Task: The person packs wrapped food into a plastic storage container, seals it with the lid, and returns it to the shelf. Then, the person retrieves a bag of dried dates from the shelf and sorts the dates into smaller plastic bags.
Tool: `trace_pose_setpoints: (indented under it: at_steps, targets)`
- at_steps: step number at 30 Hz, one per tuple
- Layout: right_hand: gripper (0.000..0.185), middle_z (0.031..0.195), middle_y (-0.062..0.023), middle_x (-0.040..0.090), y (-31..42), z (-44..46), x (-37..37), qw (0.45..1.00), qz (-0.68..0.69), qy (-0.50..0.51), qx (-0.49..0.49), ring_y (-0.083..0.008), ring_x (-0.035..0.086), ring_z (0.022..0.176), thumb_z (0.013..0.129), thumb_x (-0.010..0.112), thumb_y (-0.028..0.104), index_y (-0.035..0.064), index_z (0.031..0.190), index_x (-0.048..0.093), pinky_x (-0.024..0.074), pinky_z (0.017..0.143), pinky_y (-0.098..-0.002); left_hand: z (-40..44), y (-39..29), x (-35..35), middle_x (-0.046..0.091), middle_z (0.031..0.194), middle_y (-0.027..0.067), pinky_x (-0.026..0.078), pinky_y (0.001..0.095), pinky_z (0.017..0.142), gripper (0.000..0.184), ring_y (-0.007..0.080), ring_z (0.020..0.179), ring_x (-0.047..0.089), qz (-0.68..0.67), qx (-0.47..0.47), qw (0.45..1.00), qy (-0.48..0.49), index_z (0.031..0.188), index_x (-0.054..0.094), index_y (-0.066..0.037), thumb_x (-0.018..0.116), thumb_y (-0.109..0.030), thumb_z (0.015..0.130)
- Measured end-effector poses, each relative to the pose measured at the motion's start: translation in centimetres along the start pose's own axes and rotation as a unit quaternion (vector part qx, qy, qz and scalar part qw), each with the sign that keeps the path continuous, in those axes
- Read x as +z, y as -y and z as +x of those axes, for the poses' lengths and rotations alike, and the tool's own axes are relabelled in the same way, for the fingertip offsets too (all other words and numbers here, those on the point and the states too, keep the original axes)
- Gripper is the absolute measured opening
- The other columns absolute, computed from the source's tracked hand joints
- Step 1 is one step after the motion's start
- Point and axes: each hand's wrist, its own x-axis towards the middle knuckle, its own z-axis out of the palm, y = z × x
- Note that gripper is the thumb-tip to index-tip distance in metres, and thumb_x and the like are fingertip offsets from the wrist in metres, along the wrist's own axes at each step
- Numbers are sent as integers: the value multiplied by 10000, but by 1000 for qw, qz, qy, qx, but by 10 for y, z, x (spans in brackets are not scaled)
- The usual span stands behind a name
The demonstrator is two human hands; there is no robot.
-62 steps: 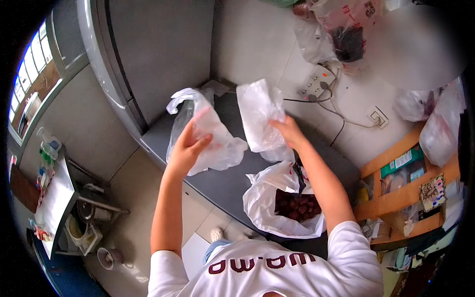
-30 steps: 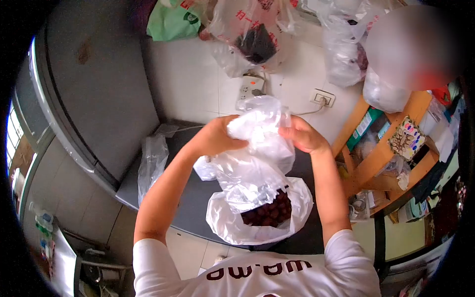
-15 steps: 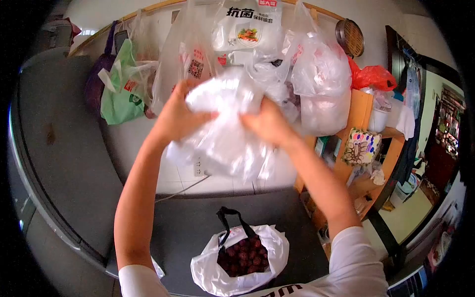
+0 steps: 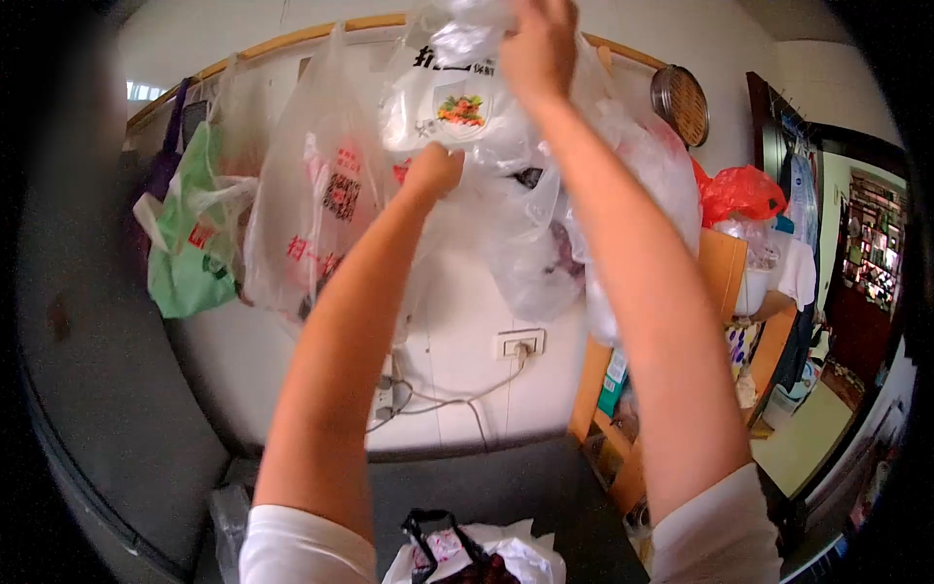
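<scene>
My right hand (image 4: 541, 54) is raised high against the hanging bags, its fingers closed at a crumpled clear plastic bag (image 4: 467, 41) near the top edge. Lower and to the left, my left hand (image 4: 435, 171) has its fingers curled in; whatever is inside them is hidden. Just above it hangs a white printed bag (image 4: 462, 112) with a picture of vegetables. At the bottom, a white bag with black handles (image 4: 506, 547) stands on the dark surface, with dark red round fruit (image 4: 491, 572) partly showing in it.
On a wooden rail (image 4: 365, 23) hang several bags, among them a green bag (image 4: 199, 234) and a clear bag with a QR code (image 4: 316, 200). A wall socket (image 4: 520, 344) with cables sits below. At right are a wooden shelf (image 4: 722, 263) and a red bag (image 4: 744, 193).
My hands, both on the clear plastic bundle before, have come apart; the right has gone up with the plastic. My view has tilted upward, so the fruit bag sits lower.
</scene>
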Motion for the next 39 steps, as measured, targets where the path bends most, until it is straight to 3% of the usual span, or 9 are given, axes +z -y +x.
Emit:
trace_pose_setpoints:
  at_steps: [2, 9, 13, 18, 20, 22, 24, 27, 39]
  targets:
    - [435, 1180, -109, 517, 8, -15, 9, 996, 14, -67, -54, -304, 505, 1050, 707, 554, 30, 176, 1117, 578, 440, 856, -375, -3, -26, 10, 615, 667, 143, 473, 339, 495, 465, 227, 515, 572, -33, -141, 989, 39, 814, 596, 72, 591, -393, 807]
    - [367, 1174, -99, 509, -83, -124, 3, 971, -143, 191, 9, -322, 492, 1049, 791, 477, 79, 234, 1105, 587, 443, 855, -416, -23, -40, 6, 499, 571, 44, 338, 279, 400, 312, 137, 455, 451, -300, -93, 949, -37, 770, 586, -27, 569, -330, 846]
    - [330, 1155, -125, 558, -117, -139, -28, 667, -246, 683, 166, -313, 548, 1027, 845, 471, 211, 204, 1161, 566, 435, 860, -413, -41, -79, -1, 467, 587, 26, 329, 265, 410, 251, 115, 458, 433, -351, -71, 927, -113, 778, 549, -49, 526, -276, 883]
    - [466, 1263, -165, 481, -191, -157, -12, 547, -59, 720, 423, -304, 538, 1058, 784, 579, 233, 171, 1239, 502, 403, 912, -401, -63, -85, -2, 513, 615, 30, 371, 252, 457, 268, 111, 476, 463, -279, -34, 959, -21, 905, 585, -37, 517, -296, 892]
    - [535, 1298, -165, 441, -136, -114, -30, 640, 20, 733, 229, -267, 489, 1120, 788, 598, 289, 117, 1274, 458, 371, 950, -378, -68, -75, -10, 538, 689, 51, 412, 258, 502, 283, 125, 540, 502, -262, -40, 964, 1, 976, 569, -32, 516, -297, 893]
    - [575, 1323, -146, 413, -133, -103, -9, 602, 257, 698, 290, -252, 452, 1149, 785, 607, 296, 48, 1274, 436, 347, 974, -354, -79, -73, -18, 563, 763, 72, 454, 264, 548, 315, 140, 604, 541, -246, -53, 967, 25, 1047, 553, -26, 514, -298, 894]
    - [519, 1291, -132, 447, -91, -57, -35, 747, 3, 656, 104, -239, 459, 1137, 821, 569, 261, 9, 1256, 442, 355, 969, -340, -103, -70, -35, 555, 973, 112, 507, 301, 675, 373, 187, 794, 574, -260, -55, 963, 41, 1128, 497, -9, 511, -301, 896]
    - [434, 1166, -122, 553, -64, -52, -47, 882, 63, 460, 80, -235, 502, 1097, 829, 555, 235, 8, 1195, 500, 356, 969, -324, -170, -62, -80, 527, 1108, 121, 502, 318, 747, 454, 205, 922, 560, -226, -13, 971, 81, 1221, 448, -28, 536, -324, 888]
    - [265, 919, -117, 632, 224, -193, -307, 507, 493, 703, 80, -272, 617, 814, 790, 585, 101, 95, 1055, 597, 495, 725, -361, -606, 51, -223, 538, 1111, 88, 507, 288, 741, 382, 172, 920, 577, -12, -349, 934, -76, 1202, 481, -56, 563, -248, 882]
